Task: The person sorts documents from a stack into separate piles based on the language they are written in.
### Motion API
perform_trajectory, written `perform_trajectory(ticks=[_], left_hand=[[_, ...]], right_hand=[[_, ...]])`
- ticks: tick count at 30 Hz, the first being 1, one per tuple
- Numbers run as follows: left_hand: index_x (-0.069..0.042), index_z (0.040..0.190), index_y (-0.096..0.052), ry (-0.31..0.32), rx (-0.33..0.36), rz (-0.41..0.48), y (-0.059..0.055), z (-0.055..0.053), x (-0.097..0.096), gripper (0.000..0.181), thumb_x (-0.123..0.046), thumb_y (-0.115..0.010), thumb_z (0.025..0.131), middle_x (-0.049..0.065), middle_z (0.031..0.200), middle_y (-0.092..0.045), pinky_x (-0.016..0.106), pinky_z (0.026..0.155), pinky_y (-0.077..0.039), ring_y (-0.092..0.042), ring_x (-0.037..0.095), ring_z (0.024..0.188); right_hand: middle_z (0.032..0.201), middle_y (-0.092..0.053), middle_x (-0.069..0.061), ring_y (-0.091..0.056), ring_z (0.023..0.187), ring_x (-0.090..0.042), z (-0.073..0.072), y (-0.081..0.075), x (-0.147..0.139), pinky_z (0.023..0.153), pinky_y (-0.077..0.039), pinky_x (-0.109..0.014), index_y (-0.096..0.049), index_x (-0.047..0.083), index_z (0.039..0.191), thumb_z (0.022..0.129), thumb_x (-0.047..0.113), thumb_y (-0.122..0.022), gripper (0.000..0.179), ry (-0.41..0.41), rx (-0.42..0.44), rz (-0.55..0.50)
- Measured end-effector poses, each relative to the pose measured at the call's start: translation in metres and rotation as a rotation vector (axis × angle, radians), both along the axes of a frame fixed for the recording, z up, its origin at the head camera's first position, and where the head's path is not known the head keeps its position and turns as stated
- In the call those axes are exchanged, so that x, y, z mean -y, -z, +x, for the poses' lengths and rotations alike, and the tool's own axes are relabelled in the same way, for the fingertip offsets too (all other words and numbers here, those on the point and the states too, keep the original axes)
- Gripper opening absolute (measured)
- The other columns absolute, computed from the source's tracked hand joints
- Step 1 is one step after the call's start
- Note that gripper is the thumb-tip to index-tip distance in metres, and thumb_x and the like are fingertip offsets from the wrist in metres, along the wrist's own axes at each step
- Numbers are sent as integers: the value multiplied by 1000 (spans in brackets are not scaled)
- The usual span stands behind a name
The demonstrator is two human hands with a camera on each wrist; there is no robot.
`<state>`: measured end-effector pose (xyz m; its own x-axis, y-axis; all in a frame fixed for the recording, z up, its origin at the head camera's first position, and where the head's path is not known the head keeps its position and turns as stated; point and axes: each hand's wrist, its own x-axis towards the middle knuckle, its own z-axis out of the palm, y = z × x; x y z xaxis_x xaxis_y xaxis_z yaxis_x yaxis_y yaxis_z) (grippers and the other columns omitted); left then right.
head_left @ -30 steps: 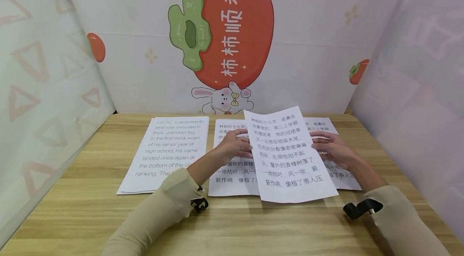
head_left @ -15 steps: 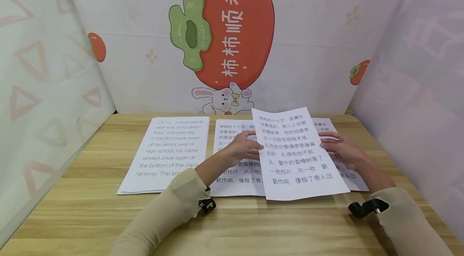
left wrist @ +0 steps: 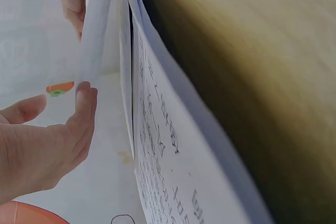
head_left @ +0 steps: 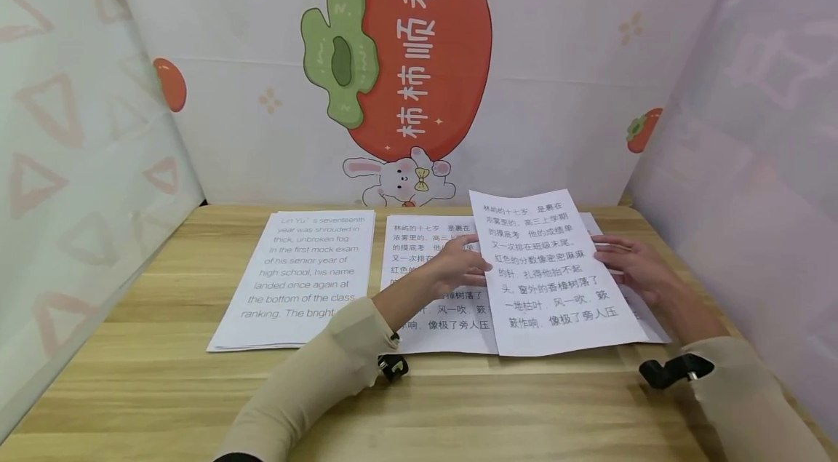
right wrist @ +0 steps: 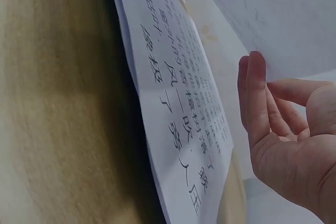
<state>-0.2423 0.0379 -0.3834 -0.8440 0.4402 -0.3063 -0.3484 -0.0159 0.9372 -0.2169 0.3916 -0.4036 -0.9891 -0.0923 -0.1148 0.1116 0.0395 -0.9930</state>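
A printed sheet of paper (head_left: 543,265) with Chinese text is lifted and tilted above the paper on the table, its sides bowed slightly upward. My left hand (head_left: 455,264) is at its left edge. In the left wrist view, its nearly straight fingers (left wrist: 84,111) touch the sheet while the thumb stays apart. At the right edge, my right hand (head_left: 631,269) holds the sheet between thumb and fingers (right wrist: 257,80). Under the raised sheet lie Chinese-text pages (head_left: 425,258); how many is partly hidden.
A stack of English-text pages (head_left: 301,273) lies to the left, its lower right corner behind my left sleeve. The wooden table (head_left: 524,411) extends in front of the papers. A printed backdrop (head_left: 556,84) stands behind, with pale side walls left and right.
Both hands have moved right together with the raised sheet. More of the middle Chinese-text page shows, while the right-hand page is more covered.
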Motion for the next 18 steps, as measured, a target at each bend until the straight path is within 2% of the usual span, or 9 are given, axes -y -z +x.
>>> perform_trajectory(ticks=[6, 15, 18], left_hand=[[-5, 162, -30, 4, -3, -35, -3, 3, -6, 82, 7, -67, 90, 23, 128, -64, 38, 95, -61, -67, 37, 118], [6, 155, -36, 22, -5, -35, -2, 7, -19, 72, 4, -69, 91, 27, 132, -62, 35, 91, -62, -62, 38, 124], [10, 153, -37, 28, -11, -24, -2, 8, -26, 70, 4, -69, 91, 26, 129, -63, 35, 94, -61, -64, 38, 122]], right_hand=[[99, -77, 12, -74, 83, -10, 1, -1, -8, 68, -62, -26, -77, 32, 103, 102, 1, -62, 34, 36, 15, -63], [100, -77, 13, -73, 86, -9, 2, -1, -20, 70, -62, -26, -77, 36, 104, 104, 8, -63, 31, 34, 26, -17], [98, -76, 14, -72, 85, -7, 2, -2, -26, 69, -62, -25, -77, 38, 103, 104, 10, -63, 31, 49, 23, 10]])
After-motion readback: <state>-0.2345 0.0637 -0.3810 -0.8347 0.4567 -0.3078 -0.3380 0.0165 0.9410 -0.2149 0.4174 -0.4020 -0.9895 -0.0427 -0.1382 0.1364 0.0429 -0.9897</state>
